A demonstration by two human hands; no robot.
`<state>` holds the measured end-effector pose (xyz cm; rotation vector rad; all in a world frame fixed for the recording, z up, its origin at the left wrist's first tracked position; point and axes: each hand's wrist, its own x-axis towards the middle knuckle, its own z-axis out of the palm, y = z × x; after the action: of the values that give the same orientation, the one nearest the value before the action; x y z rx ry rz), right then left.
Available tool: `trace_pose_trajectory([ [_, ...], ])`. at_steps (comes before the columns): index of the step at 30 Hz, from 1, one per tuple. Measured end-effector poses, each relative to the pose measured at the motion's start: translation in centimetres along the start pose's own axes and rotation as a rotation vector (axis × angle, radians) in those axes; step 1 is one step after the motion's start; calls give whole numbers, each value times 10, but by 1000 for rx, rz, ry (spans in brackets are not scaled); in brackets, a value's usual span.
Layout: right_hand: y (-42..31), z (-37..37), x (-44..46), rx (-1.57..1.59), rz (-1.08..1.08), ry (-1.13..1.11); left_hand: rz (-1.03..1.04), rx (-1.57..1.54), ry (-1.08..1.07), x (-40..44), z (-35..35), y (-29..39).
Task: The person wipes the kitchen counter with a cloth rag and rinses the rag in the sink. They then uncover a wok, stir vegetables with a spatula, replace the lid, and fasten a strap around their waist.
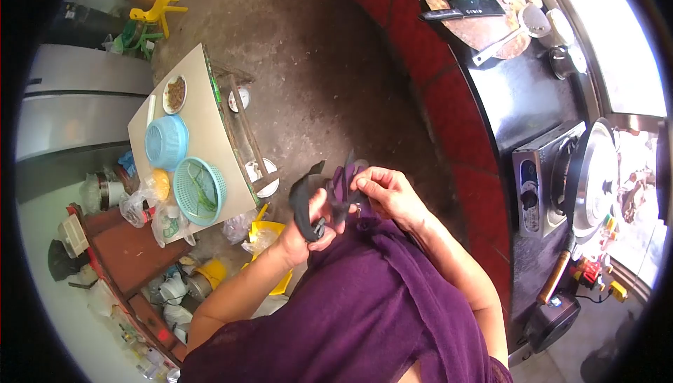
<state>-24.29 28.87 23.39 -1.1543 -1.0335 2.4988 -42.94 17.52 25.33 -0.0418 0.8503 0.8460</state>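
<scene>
In front of my waist, my left hand (321, 223) is wrapped round a black strap (301, 204) that loops over its back and carries a small buckle. Between the two hands hangs a bunched piece of purple cloth (341, 183) with dark strips. My right hand (390, 194) pinches the edge of this cloth with thumb and forefinger. The purple garment (392, 292) I wear fills the lower middle. Whether the strap and the cloth are joined is hidden by the fingers.
On the left, a table (196, 103) bears a plate of food (174, 94), a blue basket (167, 142) and a teal basket (200, 192). The right counter holds a cleaver (480, 9), a gas stove (536, 187) and a lidded pan (596, 180). A yellow stool (280, 285) stands near my left arm.
</scene>
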Motion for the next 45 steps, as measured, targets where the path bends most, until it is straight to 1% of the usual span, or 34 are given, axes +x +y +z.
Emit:
trace_pose_trajectory([
  [1, -1, 2, 2, -40, -20, 2, 19, -26, -8, -1, -4, -2],
  [3, -5, 8, 4, -113, -35, 15, 77, 56, 57, -2, -6, -5],
  [5, -3, 9, 6, -102, -25, -32, 175, 198, 120, -5, -6, -7],
  [8, -3, 13, 7, -107, -23, -83, 295, 277, 247, -8, -1, -12],
  [10, -4, 14, 6, -58, 27, -93, 330, 256, 287, -9, -8, -17],
  [12, -1, 18, 6, -70, 7, -99, 383, 262, 344, -9, -7, -18],
  [15, 2, 24, 7, -121, -56, -133, 483, 231, 364, -10, -3, -19],
  [18, 0, 29, 7, -191, -90, -126, 558, 177, 307, -11, -2, -19],
  [20, -5, 30, 4, -226, -118, -109, 549, 173, 337, -10, 0, -18],
  [23, 6, 28, 7, -170, -175, -82, 511, 131, 354, -11, 4, -16],
  [26, 7, 28, 4, -43, -369, -112, 492, 141, 345, -12, 4, -14],
  [27, 5, 26, 1, -76, -368, -101, 489, 157, 339, -13, 4, -14],
  [30, 6, 26, 4, -534, -671, -68, 513, 226, 400, -11, 2, -20],
  [31, 4, 30, 2, -513, -616, -22, 536, 255, 424, -10, 5, -20],
  [34, 10, 28, 4, -491, -561, 41, 577, 336, 473, -9, 15, -19],
  [36, 7, 30, 1, -538, -600, 77, 568, 376, 473, -11, 13, -19],
  [38, 5, 29, -1, -608, -632, 87, 584, 275, 533, -9, 10, -23],
  [39, 6, 29, -2, -651, -665, 72, 592, 225, 564, -9, 8, -24],
  [41, 8, 29, -4, -736, -731, 45, 569, 389, 573, -7, 4, -25],
  [42, 8, 32, -7, -785, -736, 10, 556, 472, 576, -6, 3, -24],
  [44, 9, 34, -13, -840, -648, -57, 464, 526, 525, -6, 5, -19],
  [45, 9, 34, -13, -804, -671, -74, 417, 554, 498, -6, 6, -16],
])
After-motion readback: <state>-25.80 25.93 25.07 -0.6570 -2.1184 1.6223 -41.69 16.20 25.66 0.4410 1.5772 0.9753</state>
